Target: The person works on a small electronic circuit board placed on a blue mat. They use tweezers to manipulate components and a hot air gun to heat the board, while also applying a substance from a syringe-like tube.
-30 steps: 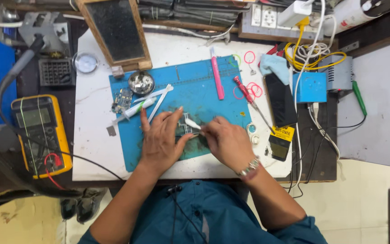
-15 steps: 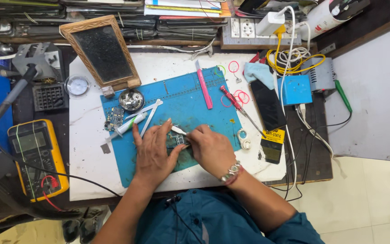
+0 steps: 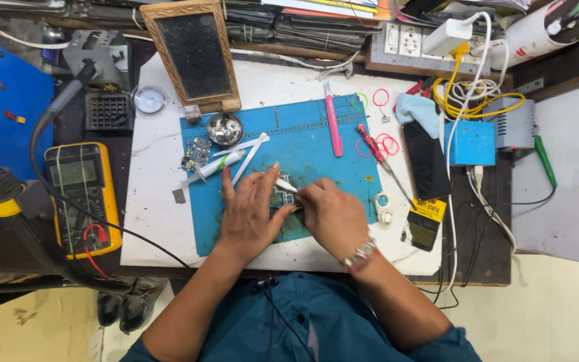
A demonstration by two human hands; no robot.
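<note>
A small circuit board (image 3: 283, 196) lies on the blue work mat (image 3: 303, 141), near the mat's front edge and about midway along it, largely hidden between the two hands. The left hand (image 3: 249, 214) lies flat with fingers spread, its fingertips pressing down beside the board. The right hand (image 3: 330, 213) is curled shut around a white-handled tool (image 3: 285, 186), whose end points toward the left hand's fingers; whether its tip touches the board cannot be told. A metal wristwatch (image 3: 360, 255) sits on the right wrist.

Toward the mat's left rear corner rest a round metal dish (image 3: 224, 129), a second small circuit board (image 3: 197, 153), a white tube (image 3: 214, 167) and white plastic tweezers (image 3: 249, 155). A pink tool (image 3: 333, 127) lies along the mat's rear right part, and a red-handled screwdriver (image 3: 375, 149) lies just off its right edge. A black phone (image 3: 427, 161) lies farther right on the tabletop. A yellow multimeter (image 3: 80, 198) sits off the left edge, and a wood-framed dark panel (image 3: 192, 53) leans at the rear.
</note>
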